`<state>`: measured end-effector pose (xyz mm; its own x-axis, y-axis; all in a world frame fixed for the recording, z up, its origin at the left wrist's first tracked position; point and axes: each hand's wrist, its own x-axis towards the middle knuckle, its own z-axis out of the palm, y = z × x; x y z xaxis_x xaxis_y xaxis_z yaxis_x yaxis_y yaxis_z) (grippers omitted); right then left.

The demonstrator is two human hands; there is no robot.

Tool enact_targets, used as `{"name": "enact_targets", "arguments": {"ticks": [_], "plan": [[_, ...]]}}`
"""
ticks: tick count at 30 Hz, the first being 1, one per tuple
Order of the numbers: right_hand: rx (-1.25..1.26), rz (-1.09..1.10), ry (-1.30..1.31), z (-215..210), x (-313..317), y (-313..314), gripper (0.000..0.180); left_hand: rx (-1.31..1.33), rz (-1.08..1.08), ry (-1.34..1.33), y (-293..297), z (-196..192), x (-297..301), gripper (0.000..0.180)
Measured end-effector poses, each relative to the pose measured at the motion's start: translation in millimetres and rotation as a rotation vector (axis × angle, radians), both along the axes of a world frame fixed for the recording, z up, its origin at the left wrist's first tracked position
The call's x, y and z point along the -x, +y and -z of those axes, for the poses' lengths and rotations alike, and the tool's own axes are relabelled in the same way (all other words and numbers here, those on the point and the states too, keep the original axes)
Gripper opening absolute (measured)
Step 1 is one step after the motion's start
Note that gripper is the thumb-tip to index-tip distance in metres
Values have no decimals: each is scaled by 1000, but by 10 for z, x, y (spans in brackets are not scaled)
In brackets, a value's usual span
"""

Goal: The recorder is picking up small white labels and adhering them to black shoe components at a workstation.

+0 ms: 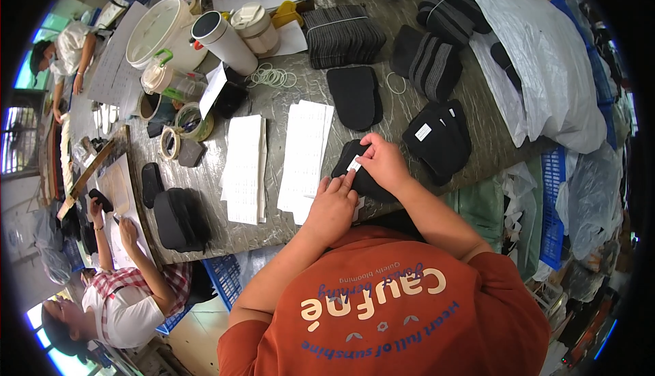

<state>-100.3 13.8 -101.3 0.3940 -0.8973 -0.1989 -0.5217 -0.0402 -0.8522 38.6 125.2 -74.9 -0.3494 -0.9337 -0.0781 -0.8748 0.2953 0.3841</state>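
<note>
Grey worktable (pixel 286 113); both hands (pixel 382 164) press a white sticker (pixel 354 164) onto a black insole (pixel 355 171).

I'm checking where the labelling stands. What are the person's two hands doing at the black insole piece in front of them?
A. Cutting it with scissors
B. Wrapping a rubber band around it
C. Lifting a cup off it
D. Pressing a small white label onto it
D: the right hand and left hand meet on the black insole piece, with a small white label pinched at their fingertips; neither hand holds scissors, a band or a cup.
</note>
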Motion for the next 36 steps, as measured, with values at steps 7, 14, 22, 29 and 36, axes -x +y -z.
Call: {"name": "enact_targets", "arguments": {"ticks": [7,14,22,29,36], "plan": [[38,32,189,-54,-64,-19,34,0,-12,-32,-34,8,23,13],[253,46,131,102,-4,-77,22,-42,-10,-41,-221,-69,30,13],[87,9,-4,-146,449,-496,19,-65,-65,228,1,65,-189,9],[515,61,199,-602,733,-504,13,-55,-383,655,-188,3,-208,13],[316,-297,-277,-242,114,145,9,-40,-476,554,-236,-131,-198,17]]}}
